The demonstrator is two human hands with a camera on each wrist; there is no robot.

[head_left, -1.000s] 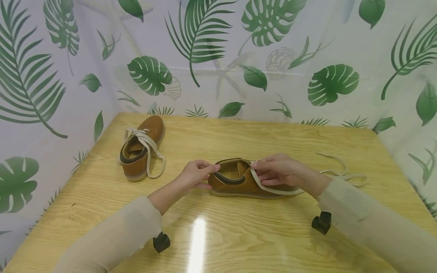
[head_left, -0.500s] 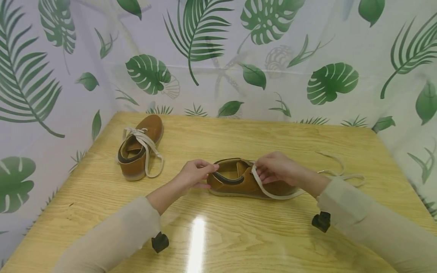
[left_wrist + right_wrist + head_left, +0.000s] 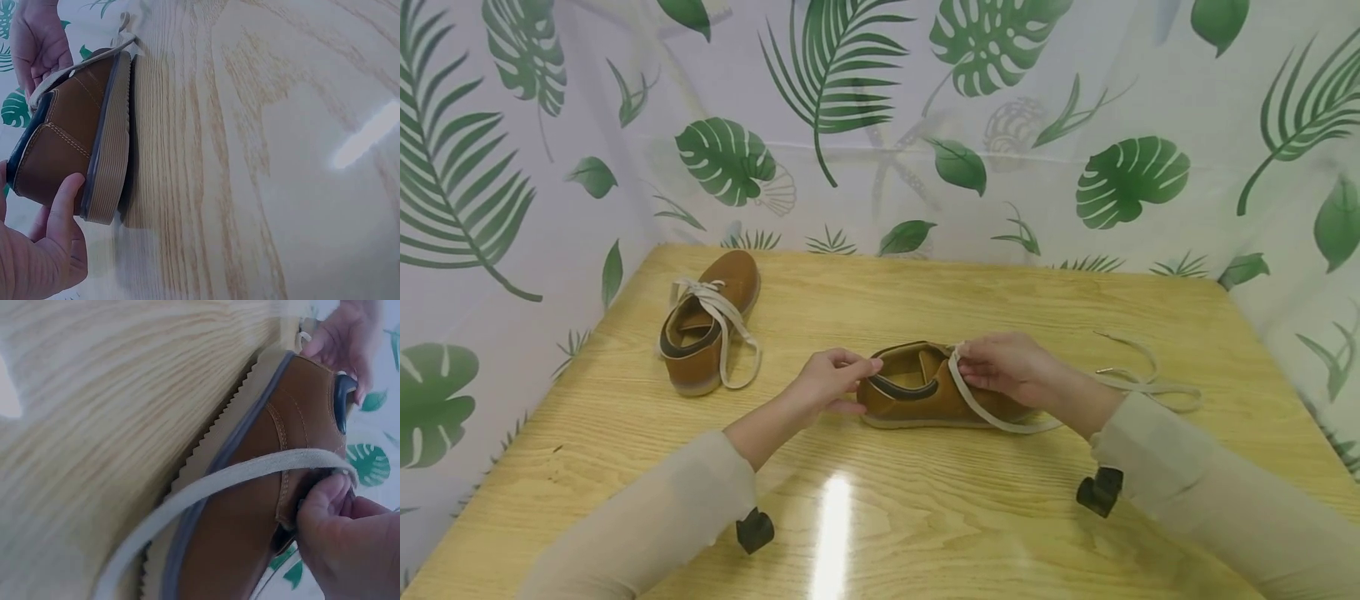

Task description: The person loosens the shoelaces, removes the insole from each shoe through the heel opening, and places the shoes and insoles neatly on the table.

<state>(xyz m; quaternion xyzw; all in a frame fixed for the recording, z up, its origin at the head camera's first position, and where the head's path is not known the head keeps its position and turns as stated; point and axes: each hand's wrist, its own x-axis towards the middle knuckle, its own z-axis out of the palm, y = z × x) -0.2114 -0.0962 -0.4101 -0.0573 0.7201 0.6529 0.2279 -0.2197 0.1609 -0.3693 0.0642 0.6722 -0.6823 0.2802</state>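
A brown low shoe (image 3: 910, 408) lies sole down on the wooden table, heel toward the left and toe to the right. My left hand (image 3: 831, 383) grips its heel, with the thumb at the collar and the other fingers around the back, as the left wrist view of the heel (image 3: 53, 162) also shows. At the eyelets, my right hand (image 3: 1011, 367) pinches the flat off-white shoelace (image 3: 250, 467) between thumb and fingers. From there the lace loops down over the near side of the shoe. The right hand hides much of the toe.
A second brown shoe (image 3: 700, 362), laced and with its lace ends hanging loose, stands at the back left of the table (image 3: 925, 517). A loose lace end (image 3: 1150, 387) lies curled right of the right wrist. Leaf-patterned cloth (image 3: 880, 108) walls the back and sides.
My right hand has shifted slightly at the eyelets with the lace, and the lace loop has changed shape. The shoe has tipped up a little; the left hand keeps its grip.
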